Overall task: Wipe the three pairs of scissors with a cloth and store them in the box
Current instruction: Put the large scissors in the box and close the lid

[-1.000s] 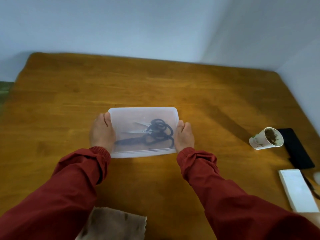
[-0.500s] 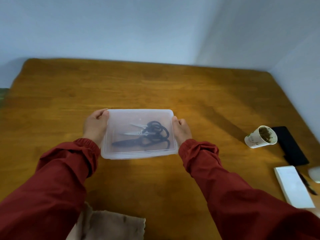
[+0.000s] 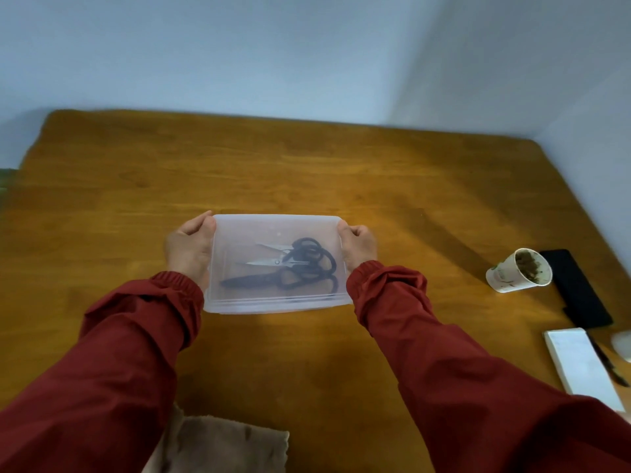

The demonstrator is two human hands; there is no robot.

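At frame centre, left grip point(image 3: 189, 247) and right grip point(image 3: 358, 245) curl round the box point(image 3: 276, 303) ends; scissors point(image 3: 293, 268) lie inside.

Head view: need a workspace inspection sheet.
Surface: wooden table.
Job's things: translucent box holding black-handled scissors; cloth at the near edge.
Clutter: paper cup with brown residue, black slab, white block, dark pen, all on the right.
Grippers: left hand and right hand each grip one end of the box.
Cables: nothing seen.
Surroundings: pale walls behind the table.
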